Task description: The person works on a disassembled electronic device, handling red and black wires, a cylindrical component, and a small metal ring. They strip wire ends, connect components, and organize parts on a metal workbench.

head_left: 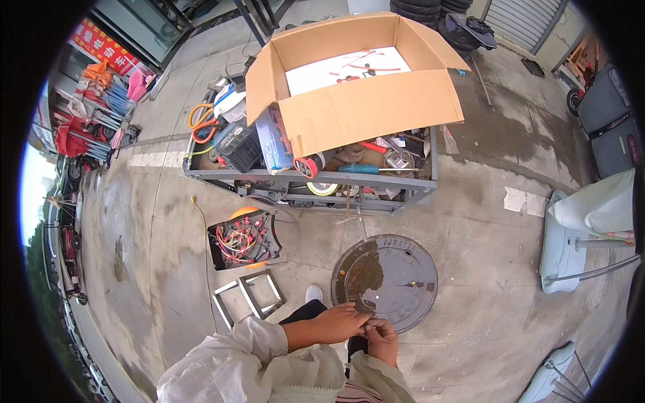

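Note:
Low at the centre, my left hand point(336, 324) and my right hand point(383, 341) meet in front of my body. Their fingertips are pinched together at one spot. Whatever lies between them is too small or too covered to name. Below them is the round manhole cover point(403, 302), wet and dark on its left part. A black tray point(215, 250) full of red and yellow wires with clips sits on the ground to the left. Nearer to me a rectangular metal frame point(250, 295) lies beside my shoe point(314, 293).
Ahead stands a grey metal cart point(430, 183) crowded with tools. An open cardboard box point(376, 111) rests on top, holding a white sheet and red and black wire pieces. Folded red and blue items point(87, 138) stand far left. Pale blue panels point(563, 258) are at right.

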Tool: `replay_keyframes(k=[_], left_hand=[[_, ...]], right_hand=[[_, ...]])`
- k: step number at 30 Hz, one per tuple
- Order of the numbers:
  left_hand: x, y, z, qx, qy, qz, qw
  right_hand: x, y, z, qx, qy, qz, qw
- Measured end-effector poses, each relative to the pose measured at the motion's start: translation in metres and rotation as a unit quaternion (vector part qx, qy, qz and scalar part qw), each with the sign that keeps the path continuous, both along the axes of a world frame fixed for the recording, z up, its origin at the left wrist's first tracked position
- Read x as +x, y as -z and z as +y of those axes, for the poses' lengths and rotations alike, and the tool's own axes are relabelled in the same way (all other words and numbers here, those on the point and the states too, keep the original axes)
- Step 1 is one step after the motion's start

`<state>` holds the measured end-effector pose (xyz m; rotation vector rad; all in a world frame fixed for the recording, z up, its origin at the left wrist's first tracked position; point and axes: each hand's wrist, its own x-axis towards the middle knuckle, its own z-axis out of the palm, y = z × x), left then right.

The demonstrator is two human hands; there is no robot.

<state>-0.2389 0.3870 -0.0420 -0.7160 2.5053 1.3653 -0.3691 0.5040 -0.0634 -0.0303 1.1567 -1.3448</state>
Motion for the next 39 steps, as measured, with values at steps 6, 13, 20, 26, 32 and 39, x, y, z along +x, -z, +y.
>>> replay_keyframes(k=[6,13,20,26,32,39], left_hand=[[0.080,-0.123,-0.067,-0.115,-0.046,0.063,0.990],[0.170,-0.218,-0.097,-0.179,-0.240,-0.006,0.954],[0.258,-0.230,-0.107,-0.034,-0.554,0.074,0.829],[0.257,-0.275,-0.163,-0.016,-0.632,0.088,0.770],[0.234,-0.273,-0.213,-0.006,-0.675,0.149,0.722],[0.222,-0.228,-0.239,0.045,-0.693,0.155,0.703]], right_hand=[[0.049,-0.113,-0.079,-0.072,-0.139,0.176,0.972],[0.131,-0.218,-0.165,-0.203,-0.271,0.448,0.827],[0.092,-0.218,-0.250,-0.092,-0.131,0.376,0.913],[0.009,-0.218,-0.397,0.109,-0.006,0.157,0.982],[-0.011,-0.175,-0.488,0.213,0.016,-0.033,0.976],[-0.044,-0.196,-0.484,0.091,0.026,-0.050,0.994]])
